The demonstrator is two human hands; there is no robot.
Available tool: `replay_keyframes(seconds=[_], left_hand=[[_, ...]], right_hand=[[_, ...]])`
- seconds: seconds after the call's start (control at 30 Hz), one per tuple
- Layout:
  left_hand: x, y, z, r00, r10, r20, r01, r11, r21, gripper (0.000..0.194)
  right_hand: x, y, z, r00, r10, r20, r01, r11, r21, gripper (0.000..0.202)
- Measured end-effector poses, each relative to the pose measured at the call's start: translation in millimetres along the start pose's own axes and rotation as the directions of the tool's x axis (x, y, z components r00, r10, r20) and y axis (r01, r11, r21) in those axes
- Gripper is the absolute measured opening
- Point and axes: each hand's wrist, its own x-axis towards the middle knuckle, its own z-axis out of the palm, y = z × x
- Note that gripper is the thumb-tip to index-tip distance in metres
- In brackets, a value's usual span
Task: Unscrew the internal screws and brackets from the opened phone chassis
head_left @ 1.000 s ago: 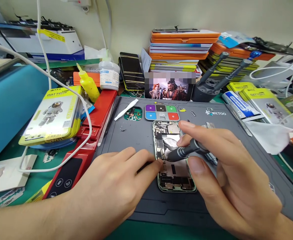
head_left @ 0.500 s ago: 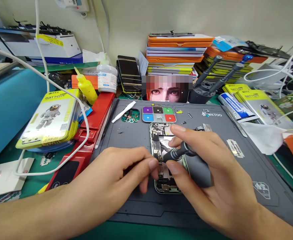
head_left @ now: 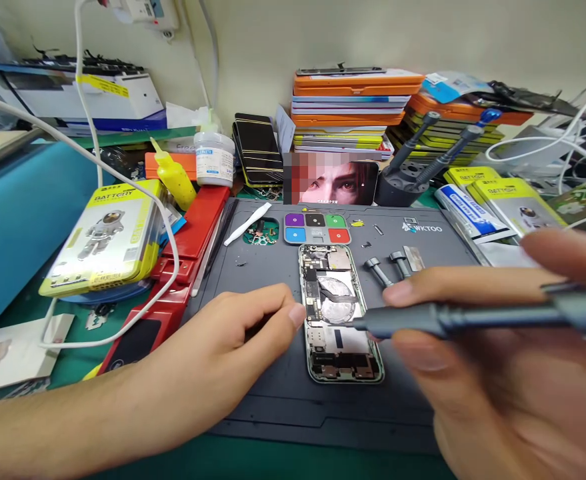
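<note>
Opened smartphone (head_left: 341, 260) on gray mat (head_left: 267, 277). Screwdriver (head_left: 423, 321) gripped in right hand (head_left: 503, 360), over phone. Left hand (head_left: 243, 347) alongside, grip unclear.

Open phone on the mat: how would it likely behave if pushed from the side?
The phone would probably shift as one stiff piece, given its firm-looking frame. Lying flat on the mat, it seems unlikely to roll or tip. It looks fragile inside, since its circuit board is uncovered, so pushing on the frame seems safer.
</note>
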Motion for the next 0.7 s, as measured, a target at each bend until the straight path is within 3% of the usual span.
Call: replay_keyframes(seconds=[0.1, 0.2, 0.43, 0.7], left_hand=[[2, -2, 0.2, 0.998, -0.004, 0.062, 0.007, 0.999, -0.047, 0.041], [3, -3, 0.2, 0.994, 0.023, 0.108, -0.014, 0.997, -0.082, 0.032], [2, -1, -2.8, 0.995, 0.035, 0.089, -0.024, 0.993, -0.115, 0.019], [1, -1, -2.5, 0.997, 0.070, 0.018, -0.067, 0.990, -0.123, 0.017]], right_hand=[[1, -4, 5, 0.973, 0.189, -0.133, -0.155, 0.960, 0.235, 0.054], [0, -2, 9, 0.954, 0.289, -0.073, -0.240, 0.890, 0.388, 0.049], [-5, 6, 12, 0.924, 0.381, 0.032, -0.350, 0.809, 0.473, 0.046], [-4, 8, 15, 0.919, 0.390, 0.057, -0.364, 0.785, 0.501, 0.045]])
